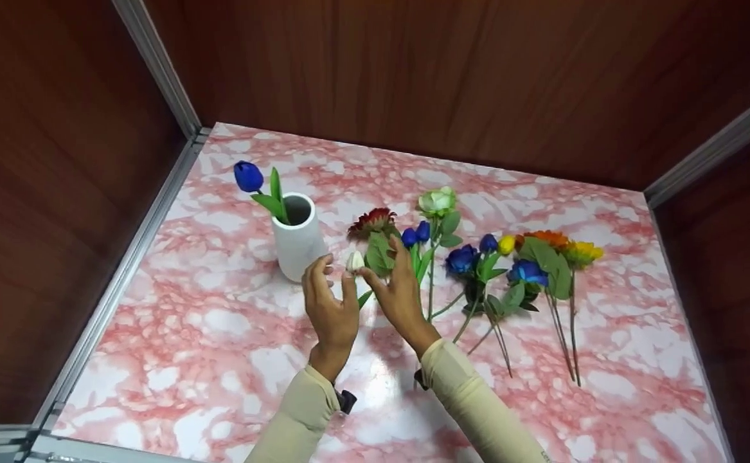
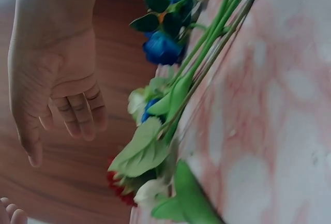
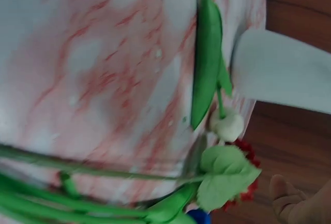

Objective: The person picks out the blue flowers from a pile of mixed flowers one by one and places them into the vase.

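Left hand (image 1: 331,307): hovering with fingers loosely apart, gripping nothing.
Right hand (image 1: 401,292): reaching, fingers spread.
White tulip (image 1: 355,262): lying on worktop (image 1: 220,347) between both hands, beside white vase (image 1: 297,236).
Risk: snagging the neighbouring red flower (image 1: 372,222), probably dragging it.

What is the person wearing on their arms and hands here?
Both hands are bare, with no gloves. The left hand and right hand come out of long, close-fitting cream sleeves that end at the wrists. A small dark device is strapped under the left wrist, and another dark piece shows under the right wrist.
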Demonstrator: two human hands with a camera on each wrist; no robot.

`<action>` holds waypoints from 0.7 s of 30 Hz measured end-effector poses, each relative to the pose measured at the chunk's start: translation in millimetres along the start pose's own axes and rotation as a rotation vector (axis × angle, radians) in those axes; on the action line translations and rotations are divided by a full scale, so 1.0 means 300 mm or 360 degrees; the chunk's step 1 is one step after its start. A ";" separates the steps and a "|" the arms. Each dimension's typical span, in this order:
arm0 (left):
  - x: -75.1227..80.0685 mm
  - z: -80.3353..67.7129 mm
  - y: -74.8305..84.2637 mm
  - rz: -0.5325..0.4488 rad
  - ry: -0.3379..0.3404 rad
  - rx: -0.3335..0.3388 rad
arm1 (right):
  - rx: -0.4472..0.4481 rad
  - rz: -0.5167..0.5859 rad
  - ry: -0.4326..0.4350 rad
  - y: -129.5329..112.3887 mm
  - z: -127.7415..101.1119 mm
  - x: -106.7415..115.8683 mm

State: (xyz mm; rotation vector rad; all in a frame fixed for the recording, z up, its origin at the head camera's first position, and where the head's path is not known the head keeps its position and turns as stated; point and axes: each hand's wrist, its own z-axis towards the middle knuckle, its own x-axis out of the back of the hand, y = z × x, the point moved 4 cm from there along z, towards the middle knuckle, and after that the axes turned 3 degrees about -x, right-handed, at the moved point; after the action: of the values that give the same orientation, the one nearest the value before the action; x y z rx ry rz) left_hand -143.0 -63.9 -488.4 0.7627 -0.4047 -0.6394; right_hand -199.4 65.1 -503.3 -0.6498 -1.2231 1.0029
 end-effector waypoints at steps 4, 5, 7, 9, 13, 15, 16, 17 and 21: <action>-0.028 -0.029 0.001 -0.0010 -0.0089 0.0019 | -0.0042 -0.0023 0.0058 0.037 -0.014 0.038; -0.032 -0.035 0.002 -0.0010 -0.0111 0.0029 | -0.0053 -0.0030 0.0069 0.045 -0.018 0.048; -0.044 -0.047 0.003 -0.0020 -0.0155 0.0048 | -0.0055 -0.0014 0.0072 0.061 -0.021 0.065; -0.056 -0.057 0.006 -0.0021 -0.0210 0.0070 | -0.0047 -0.0012 0.0076 0.077 -0.021 0.082; -0.086 -0.080 0.009 -0.0032 -0.0343 0.0126 | -0.0004 0.0022 0.0120 0.105 -0.018 0.118; -0.101 -0.093 0.009 -0.0025 -0.0402 0.0157 | 0.0013 0.0044 0.0150 0.116 -0.016 0.133; -0.109 -0.099 0.008 -0.0022 -0.0422 0.0175 | 0.0014 0.0051 0.0156 0.122 -0.013 0.140; -0.115 -0.104 0.008 -0.0020 -0.0435 0.0187 | 0.0002 0.0056 0.0157 0.128 -0.012 0.145; -0.139 -0.130 0.002 0.0008 -0.0485 0.0209 | -0.0066 -0.0038 0.0166 0.146 -0.010 0.162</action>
State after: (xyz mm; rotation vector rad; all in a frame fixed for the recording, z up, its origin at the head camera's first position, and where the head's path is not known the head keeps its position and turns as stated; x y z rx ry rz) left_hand -152.0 -16.3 -518.3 0.7902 -0.7333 -0.7321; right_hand -207.0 128.0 -519.5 -0.7101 -1.1600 0.9147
